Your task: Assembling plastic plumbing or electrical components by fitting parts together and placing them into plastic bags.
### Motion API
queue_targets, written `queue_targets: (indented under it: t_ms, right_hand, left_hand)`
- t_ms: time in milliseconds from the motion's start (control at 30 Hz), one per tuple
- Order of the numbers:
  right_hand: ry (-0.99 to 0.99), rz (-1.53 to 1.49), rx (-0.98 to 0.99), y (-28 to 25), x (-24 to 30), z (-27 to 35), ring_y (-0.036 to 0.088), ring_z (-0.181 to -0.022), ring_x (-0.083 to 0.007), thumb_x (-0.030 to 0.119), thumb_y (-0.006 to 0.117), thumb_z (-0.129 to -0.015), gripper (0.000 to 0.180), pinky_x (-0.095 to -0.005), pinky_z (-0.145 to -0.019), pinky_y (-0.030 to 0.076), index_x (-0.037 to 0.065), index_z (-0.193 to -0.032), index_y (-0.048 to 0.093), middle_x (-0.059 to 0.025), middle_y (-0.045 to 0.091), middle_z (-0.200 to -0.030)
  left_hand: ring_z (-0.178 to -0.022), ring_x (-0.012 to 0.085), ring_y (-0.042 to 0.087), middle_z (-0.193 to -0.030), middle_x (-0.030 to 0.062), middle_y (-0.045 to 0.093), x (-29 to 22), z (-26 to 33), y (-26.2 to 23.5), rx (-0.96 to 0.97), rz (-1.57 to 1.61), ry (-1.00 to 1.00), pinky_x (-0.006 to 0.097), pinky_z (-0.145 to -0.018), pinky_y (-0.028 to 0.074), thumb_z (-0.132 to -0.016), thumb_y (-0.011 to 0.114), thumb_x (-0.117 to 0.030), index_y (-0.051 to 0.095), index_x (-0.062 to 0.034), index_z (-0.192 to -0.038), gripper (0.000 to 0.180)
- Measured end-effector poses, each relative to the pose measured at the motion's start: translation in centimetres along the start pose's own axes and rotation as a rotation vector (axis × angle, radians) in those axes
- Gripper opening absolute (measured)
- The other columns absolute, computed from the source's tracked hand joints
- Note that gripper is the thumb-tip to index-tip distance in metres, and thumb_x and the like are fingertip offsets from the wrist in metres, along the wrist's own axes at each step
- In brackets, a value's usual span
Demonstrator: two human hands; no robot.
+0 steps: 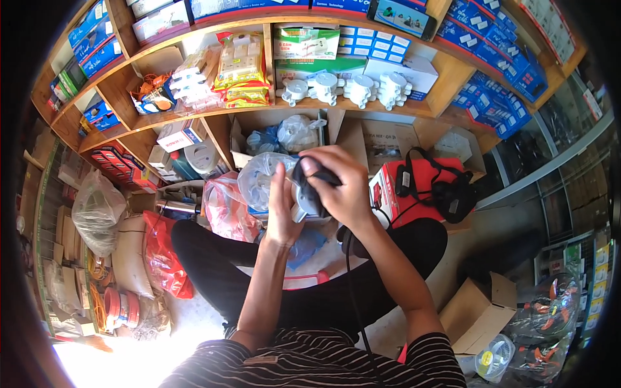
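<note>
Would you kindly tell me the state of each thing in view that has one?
Left hand: closed around a grey-white plastic piece.
Right hand: gripping a bunched black cloth.
Grey-white plastic piece: held, partly covered.
Black-framed rectangular screen: lit.
Round white plastic fittings: standing in a row.
Brown cardboard box: flap open, tilted.
Black strapped headgear: resting on a red-topped box.

Beyond the lap (284,307), the hands nearly meet: the left hand (283,216) upright, thumb extended, fingers mostly hidden; the right hand (348,187) curled in a grip, thumb bent over. The left forearm (262,284) rises over the lap; the right forearm (396,271) slants inward.
</note>
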State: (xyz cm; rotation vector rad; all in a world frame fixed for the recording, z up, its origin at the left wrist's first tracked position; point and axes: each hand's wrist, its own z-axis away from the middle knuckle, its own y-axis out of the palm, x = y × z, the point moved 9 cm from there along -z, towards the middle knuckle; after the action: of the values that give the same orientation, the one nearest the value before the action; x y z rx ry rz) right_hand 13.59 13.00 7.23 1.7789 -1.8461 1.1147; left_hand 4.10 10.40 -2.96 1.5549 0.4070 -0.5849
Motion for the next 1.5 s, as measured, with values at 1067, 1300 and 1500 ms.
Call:
queue_targets:
  t_ms: [1067, 1300, 1500]
  right_hand:
    - [-0.025, -0.084, 0.225, 2.5, 0.0, 1.2, 0.062, -0.120, -0.0302, 0.019, 0.066, -0.098, 0.038, -0.0369, -0.102, 0.047, -0.002, -0.130, 0.061, -0.0179, 0.063, -0.126]
    - [0.013, -0.149, 0.295, 1.9, 0.5, 0.9, 0.066, -0.112, -0.0304, 0.020, 0.065, -0.099, 0.035, -0.0370, -0.096, 0.050, -0.003, -0.125, 0.062, -0.0180, 0.066, -0.121]
    - [-0.044, -0.020, 0.211, 2.2, 0.6, 1.2, 0.069, -0.108, -0.0332, 0.019, 0.065, -0.098, 0.029, -0.0379, -0.092, 0.052, -0.004, -0.116, 0.065, -0.0205, 0.069, -0.117]
  left_hand:
    - [-0.088, 0.0142, 0.070, -0.101, 0.0078, 0.071, -2.7, 0.7, -2.2, -0.099, -0.172, 0.080, 0.029, -0.079, 0.056, -0.104, 0.054, -0.020, 0.066, 0.0019, -0.109, 0.026]
    - [-0.079, 0.0069, 0.063, -0.094, 0.0014, 0.069, -2.6, 0.9, -2.6, -0.019, -0.498, 0.046, 0.024, -0.069, 0.050, -0.107, 0.056, -0.035, 0.067, 0.0014, -0.107, 0.038]
    - [-0.080, 0.0092, 0.064, -0.095, 0.0035, 0.068, -3.1, 0.6, -2.0, -0.128, -0.383, 0.185, 0.025, -0.071, 0.053, -0.107, 0.057, -0.024, 0.061, -0.0002, -0.114, 0.025]
